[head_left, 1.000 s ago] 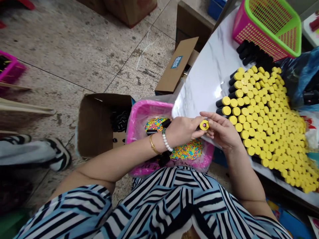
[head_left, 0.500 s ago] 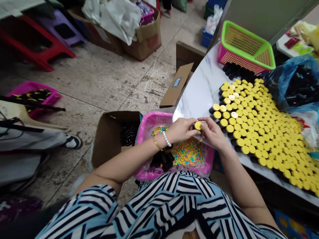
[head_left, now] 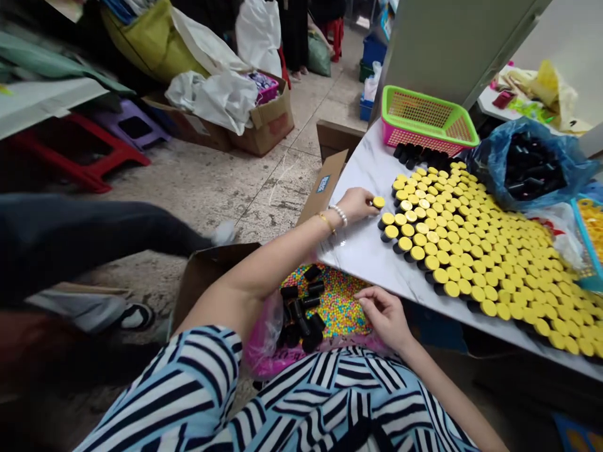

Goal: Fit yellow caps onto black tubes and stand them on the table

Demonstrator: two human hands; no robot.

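My left hand (head_left: 358, 204) is over the white marble-patterned table (head_left: 362, 251), shut on a black tube with a yellow cap (head_left: 378, 202) at the near corner of the rows. Several rows of upright yellow-capped black tubes (head_left: 471, 245) fill the tabletop to the right. My right hand (head_left: 384, 317) hangs low with its fingertips at the small multicoloured beads (head_left: 334, 301) in a pink plastic tub (head_left: 266, 351). Several loose black tubes (head_left: 301, 311) lie on the beads. My forearm hides part of the tub.
A pink and green mesh basket (head_left: 426, 116) stands at the table's far end beside black tubes (head_left: 417, 154). A blue plastic bag of black tubes (head_left: 527, 166) sits to the right. An open cardboard box (head_left: 211, 276) is on the floor left, near a seated person's dark-trousered leg (head_left: 94, 232).
My hands have parted. The left hand moved forward to the rows with the tube, and the right dropped to the beads. My view swung up, showing more of the room.
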